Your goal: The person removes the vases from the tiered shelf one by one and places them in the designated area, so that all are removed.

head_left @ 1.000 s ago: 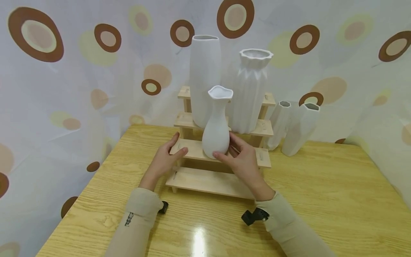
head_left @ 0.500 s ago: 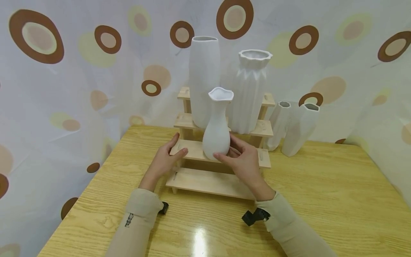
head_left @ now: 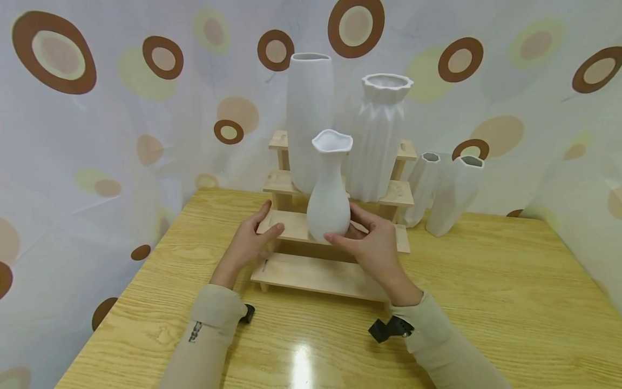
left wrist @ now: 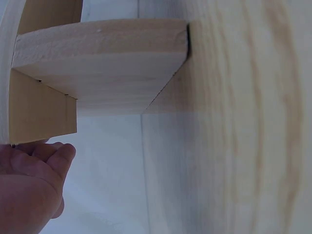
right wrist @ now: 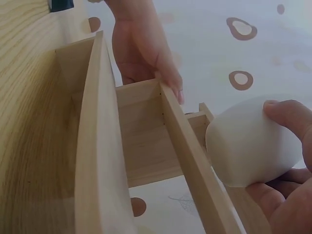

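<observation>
A white vase (head_left: 328, 210) with a wavy flared mouth stands on the second tier from the bottom of a wooden stepped stand (head_left: 316, 276). My right hand (head_left: 374, 243) grips its rounded lower body from the right, thumb in front. The right wrist view shows the thumb and fingers spread around the lower part of that vase (right wrist: 248, 141). At the stand's left end, my left hand (head_left: 245, 243) holds the same tier, its thumb over the top. Its curled fingers (left wrist: 61, 158) show beside the stand's side piece in the left wrist view.
Behind, on a higher tier, stand a tall smooth vase (head_left: 309, 119) and a pleated vase (head_left: 379, 140). Two slimmer white vases, one narrow (head_left: 420, 189) and one faceted (head_left: 454, 194), stand on the wooden table (head_left: 505, 302) right of the stand. A patterned cloth (head_left: 146, 119) hangs behind.
The vase's lower body has shifted slightly right with my right hand, while its mouth has moved slightly left. My left hand stays in place.
</observation>
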Tool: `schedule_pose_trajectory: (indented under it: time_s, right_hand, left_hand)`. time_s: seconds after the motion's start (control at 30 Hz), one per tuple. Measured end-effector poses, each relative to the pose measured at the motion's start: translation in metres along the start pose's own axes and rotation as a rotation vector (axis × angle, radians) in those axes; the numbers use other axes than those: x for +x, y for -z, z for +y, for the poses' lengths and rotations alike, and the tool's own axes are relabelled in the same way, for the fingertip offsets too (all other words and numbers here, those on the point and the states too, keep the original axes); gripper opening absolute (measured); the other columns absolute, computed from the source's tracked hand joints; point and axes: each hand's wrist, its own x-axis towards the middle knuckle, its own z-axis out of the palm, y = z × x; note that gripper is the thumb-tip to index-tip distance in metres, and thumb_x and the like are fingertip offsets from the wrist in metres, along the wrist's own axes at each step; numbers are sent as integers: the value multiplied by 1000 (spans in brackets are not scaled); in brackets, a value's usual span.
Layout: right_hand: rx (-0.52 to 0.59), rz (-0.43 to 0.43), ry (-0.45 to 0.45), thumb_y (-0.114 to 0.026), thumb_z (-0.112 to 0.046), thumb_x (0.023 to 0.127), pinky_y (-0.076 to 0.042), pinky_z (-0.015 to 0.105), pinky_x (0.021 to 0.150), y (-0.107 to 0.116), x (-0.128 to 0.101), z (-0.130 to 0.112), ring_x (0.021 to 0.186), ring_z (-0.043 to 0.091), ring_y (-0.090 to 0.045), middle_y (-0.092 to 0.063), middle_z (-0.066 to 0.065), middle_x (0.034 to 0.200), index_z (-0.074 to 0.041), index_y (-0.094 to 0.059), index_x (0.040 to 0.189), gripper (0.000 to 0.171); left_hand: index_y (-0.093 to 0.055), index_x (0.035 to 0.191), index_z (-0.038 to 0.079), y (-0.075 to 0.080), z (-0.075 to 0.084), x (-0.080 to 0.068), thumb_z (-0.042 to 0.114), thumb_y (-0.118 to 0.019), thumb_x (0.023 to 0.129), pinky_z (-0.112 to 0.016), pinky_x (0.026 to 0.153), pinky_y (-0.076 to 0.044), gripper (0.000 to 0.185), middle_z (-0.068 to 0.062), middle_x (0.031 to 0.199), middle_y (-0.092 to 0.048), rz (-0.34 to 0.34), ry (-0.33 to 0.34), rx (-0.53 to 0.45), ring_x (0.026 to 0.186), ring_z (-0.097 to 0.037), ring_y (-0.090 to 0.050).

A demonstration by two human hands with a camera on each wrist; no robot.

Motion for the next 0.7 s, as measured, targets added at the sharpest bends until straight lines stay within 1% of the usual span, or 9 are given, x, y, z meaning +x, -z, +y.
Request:
schedule_pose_trajectory:
  time_s: [0.1,0.2,0.3,0.43,0.53,0.7]
  right_hand:
    - [0,7,12,-90,-5,70,-53,30,88,2,-1,-4,117,24,-61,-64,12,127,-5,-63,132,68]
    - [-6,10,21,-91,-4,69,-52,29,89,3,-2,-8,116,24,-61,-64,11,127,-5,-64,132,68]
    - [-19,18,25,-91,-5,68,-52,29,88,6,-3,-12,115,23,-61,-64,10,126,-5,-64,132,69]
    - [-19,25,21,-91,-3,68,-52,29,89,10,-5,-17,115,24,-61,-64,11,126,-4,-63,132,70]
    - [-21,28,17,-90,-3,69,-52,29,89,13,-5,-20,115,24,-60,-64,11,126,-5,-62,133,70]
    - [-36,37,13,-90,-7,70,-52,29,88,18,-7,-25,115,24,-60,-63,11,127,-7,-61,135,71]
  left_hand:
    - [-20,158,10,0,1,0,39,-62,98,-40,119,-17,78,0,162,-15,-6,19,-1,148,-17,-11]
    - [-19,157,9,1,7,-1,34,-61,100,-41,119,-16,76,-2,162,-14,-14,40,-7,148,-19,-10]
    - [-18,157,5,2,22,-6,28,-61,101,-42,119,-17,74,-6,162,-13,-25,53,-10,149,-23,-10]
    - [-18,156,2,4,39,-13,24,-59,102,-43,118,-18,72,-9,162,-14,-35,55,2,149,-25,-11]
    - [-18,156,2,4,42,-14,25,-59,102,-43,118,-18,71,-9,162,-13,-37,53,4,149,-25,-11]
    - [-18,156,2,3,41,-14,26,-59,102,-42,118,-18,72,-9,162,-14,-35,52,-3,148,-25,-11]
